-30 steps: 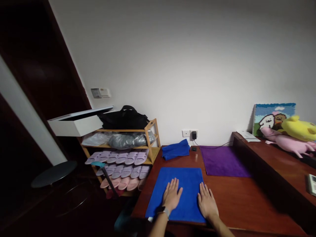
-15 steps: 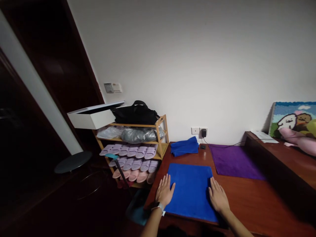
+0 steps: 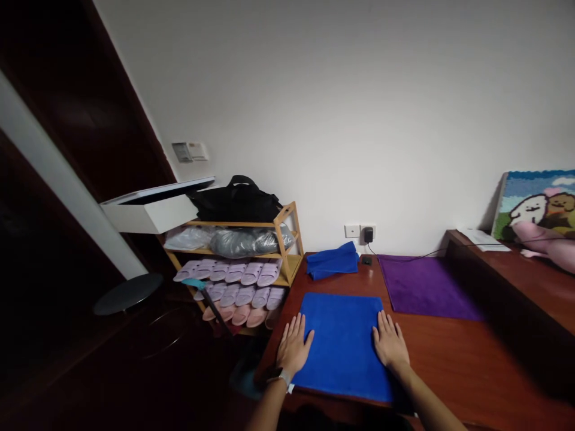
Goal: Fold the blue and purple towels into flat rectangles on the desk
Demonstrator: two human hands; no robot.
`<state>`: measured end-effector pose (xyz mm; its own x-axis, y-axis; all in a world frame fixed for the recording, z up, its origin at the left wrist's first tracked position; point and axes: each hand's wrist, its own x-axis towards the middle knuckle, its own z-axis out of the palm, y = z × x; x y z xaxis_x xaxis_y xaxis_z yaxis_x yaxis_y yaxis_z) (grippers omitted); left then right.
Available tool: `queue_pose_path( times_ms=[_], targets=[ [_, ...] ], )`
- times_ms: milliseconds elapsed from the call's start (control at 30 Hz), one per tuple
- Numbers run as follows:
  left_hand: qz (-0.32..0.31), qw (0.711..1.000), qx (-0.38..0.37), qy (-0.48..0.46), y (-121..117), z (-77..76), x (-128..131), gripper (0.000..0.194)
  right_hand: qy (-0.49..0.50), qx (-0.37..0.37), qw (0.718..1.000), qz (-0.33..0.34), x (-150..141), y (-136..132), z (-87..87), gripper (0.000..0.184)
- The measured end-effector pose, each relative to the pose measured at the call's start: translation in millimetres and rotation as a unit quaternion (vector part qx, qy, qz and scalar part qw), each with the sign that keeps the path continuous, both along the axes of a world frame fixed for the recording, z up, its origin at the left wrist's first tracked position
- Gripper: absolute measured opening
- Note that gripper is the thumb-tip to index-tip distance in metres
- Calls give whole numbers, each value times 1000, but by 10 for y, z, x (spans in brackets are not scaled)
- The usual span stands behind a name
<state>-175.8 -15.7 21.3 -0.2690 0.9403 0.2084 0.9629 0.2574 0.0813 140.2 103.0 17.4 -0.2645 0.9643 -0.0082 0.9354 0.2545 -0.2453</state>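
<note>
Up on the rack (image 3: 294, 267) the white box (image 3: 167, 214) gapes, its contents too dark to make out. And here's the spread blue cloth (image 3: 344, 347), by the front-left corner of the desk (image 3: 453, 365), squarely between left hand (image 3: 293, 348) and right hand (image 3: 391, 346)! Both lie flattened along its side edges, palms down, fingers stretched out, thumbs wide.

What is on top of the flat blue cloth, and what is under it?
On top, the left hand and right hand partly cover its side edges. The blue cloth lies on the table; whether anything thin is between cannot be seen, being covered.
</note>
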Motion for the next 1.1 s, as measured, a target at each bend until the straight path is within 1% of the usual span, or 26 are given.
queue_pose_path(
  times_ms=[100, 167, 200, 267, 333, 367, 400, 433, 467, 500, 533, 567, 667, 733, 800, 833, 900, 1000, 1100],
  targets=[
    [-2, 1000, 2, 25, 73, 70, 15, 70, 3, -7, 1000, 0, -19, -18, 66, 70],
    [-15, 999, 23, 33, 196, 150, 176, 69, 6, -10, 1000, 0, -34, -26, 100, 70],
    [-34, 998, 34, 31, 280, 188, 317, 69, 7, -10, 1000, -2, -40, -30, 114, 70],
    [-96, 994, 47, 15, 481, 232, 701, 66, 5, -7, 1000, -7, -49, -34, 133, 70],
    [-170, 985, 36, -12, 683, 218, 1132, 64, -3, -2, 1000, -10, -51, -36, 140, 69],
    [-194, 980, 27, -28, 769, 191, 1322, 64, -8, 0, 1000, -7, -49, -36, 138, 69],
    [-211, 976, 15, -43, 837, 156, 1473, 64, -13, 2, 1000, -3, -46, -35, 134, 69],
    [-219, 974, 3, -56, 886, 119, 1571, 64, -15, 1, 1000, 1, -42, -33, 128, 69],
    [-219, 973, -8, -66, 912, 86, 1609, 64, -16, 1, 1000, 4, -37, -31, 120, 68],
    [-214, 974, -18, -71, 917, 63, 1582, 65, -15, 1, 1000, 5, -33, -29, 112, 68],
    [-202, 976, -28, -71, 903, 52, 1493, 65, -13, 1, 1000, 4, -29, -27, 104, 68],
    [-184, 980, -38, -68, 870, 55, 1350, 66, -10, 1, 1000, 1, -27, -24, 96, 69],
    [-101, 991, -67, -52, 693, 125, 736, 69, -12, -1, 1000, -4, -26, -19, 76, 69],
    [-41, 996, -72, -46, 555, 174, 337, 71, -20, -3, 1000, -4, -31, -18, 60, 69],
    [-7, 997, -58, -42, 447, 196, 70, 70, -23, -4, 1000, -5, -36, -23, 43, 69],
    [0, 998, -50, -40, 411, 196, -3, 70, -24, -3, 1000, -6, -37, -28, 36, 69],
    [3, 999, -39, -37, 376, 189, -48, 71, -30, -2, 1000, -7, -35, -33, 31, 70],
    [1, 999, -35, -39, 371, 185, 2, 72, -37, -3, 999, 2, -20, 7, 64, 69],
    [-3, 998, -34, -46, 372, 187, 30, 72, -28, 2, 999, 17, -23, 146, 136, 67]
  ],
)
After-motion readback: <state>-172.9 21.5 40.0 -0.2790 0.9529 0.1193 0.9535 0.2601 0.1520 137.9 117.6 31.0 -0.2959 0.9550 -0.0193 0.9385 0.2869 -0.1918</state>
